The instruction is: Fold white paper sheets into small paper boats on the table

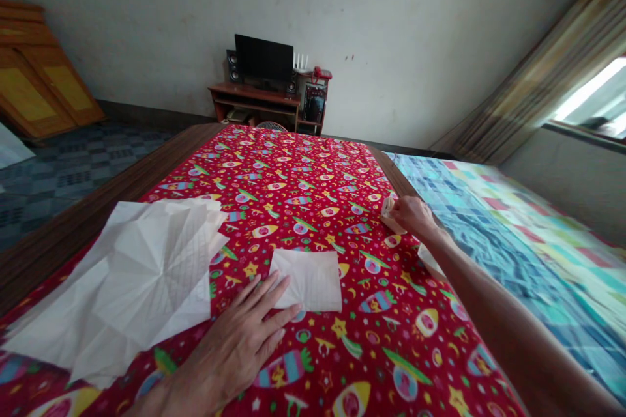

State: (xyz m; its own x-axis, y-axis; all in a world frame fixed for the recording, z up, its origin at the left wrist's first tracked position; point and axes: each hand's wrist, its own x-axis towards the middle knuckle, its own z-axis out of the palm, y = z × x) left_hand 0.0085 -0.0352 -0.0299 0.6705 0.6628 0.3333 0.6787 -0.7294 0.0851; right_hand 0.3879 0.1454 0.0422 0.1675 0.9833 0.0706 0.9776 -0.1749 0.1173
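My left hand [244, 329] lies flat with fingers spread, its fingertips resting on the left edge of a small creased square of white paper [313, 280]. Off to the right, my right hand [413, 215] is closed on a small cream-coloured piece [389, 210] that looks like folded paper; its exact shape is unclear. Partly behind my right forearm is another white paper piece [430, 262]. Left of my left hand, a loose stack of larger white sheets [156, 273] with radiating creases is spread out.
A red cloth with rocket prints [293, 176] covers the table, whose brown wooden edge [161, 156] shows at left. Along the right side is a bed with a blue checked cover [469, 228]. A desk with a monitor [264, 58] stands against the far wall.
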